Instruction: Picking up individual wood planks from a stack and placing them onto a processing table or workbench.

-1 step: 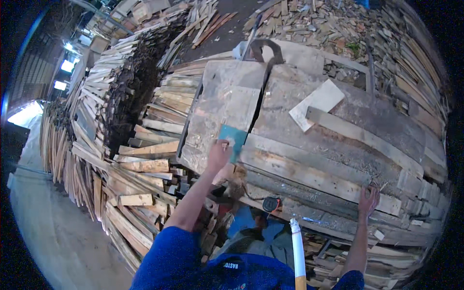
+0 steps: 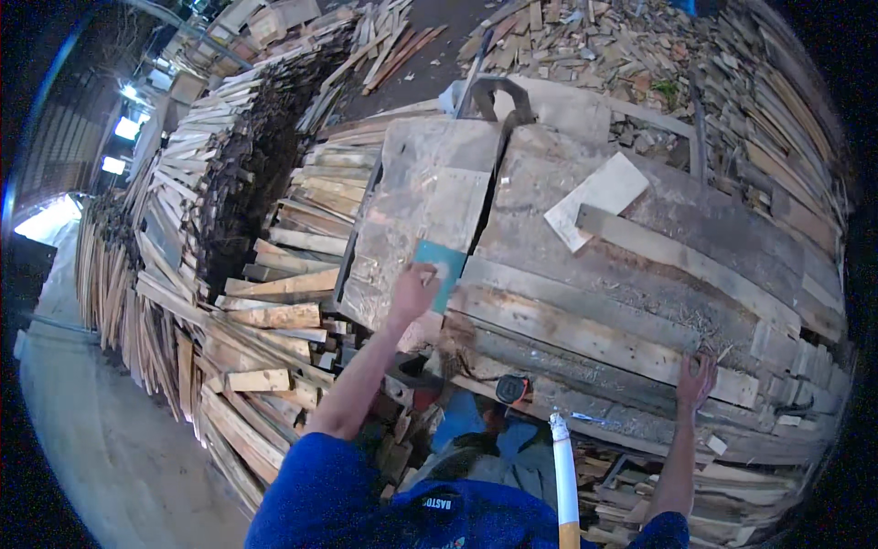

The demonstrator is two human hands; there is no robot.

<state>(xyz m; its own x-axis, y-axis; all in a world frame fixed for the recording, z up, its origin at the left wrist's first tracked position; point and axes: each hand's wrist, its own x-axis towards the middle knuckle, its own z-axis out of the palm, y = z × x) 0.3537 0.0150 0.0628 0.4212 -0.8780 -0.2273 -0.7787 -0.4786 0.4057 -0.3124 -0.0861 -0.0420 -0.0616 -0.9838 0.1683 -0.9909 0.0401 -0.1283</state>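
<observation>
Two bare hands sit well apart, the left hand (image 2: pixel 415 291) over a teal plate (image 2: pixel 448 265) on the counter (image 2: pixel 416 206), the right hand (image 2: pixel 696 380) on a long plank (image 2: pixel 572 332) along the counter's near side; whether either grips cannot be told. The plank should handle stiff and fairly heavy, best held near both ends, and looks straight, pale brown with darker stains.

The bench (image 2: pixel 412 197) has a matt, scuffed top strewn with dry wood shavings. Along its near edge, the long board (image 2: pixel 585 331) is rough, unpolished wood. The teal plate (image 2: pixel 446 285) looks smooth and matt, its material unclear. Beyond the bench's left edge, the stacked timber (image 2: pixel 320 201) is raw, rough wood. The sleeve (image 2: pixel 311 489) is matt cloth.
</observation>
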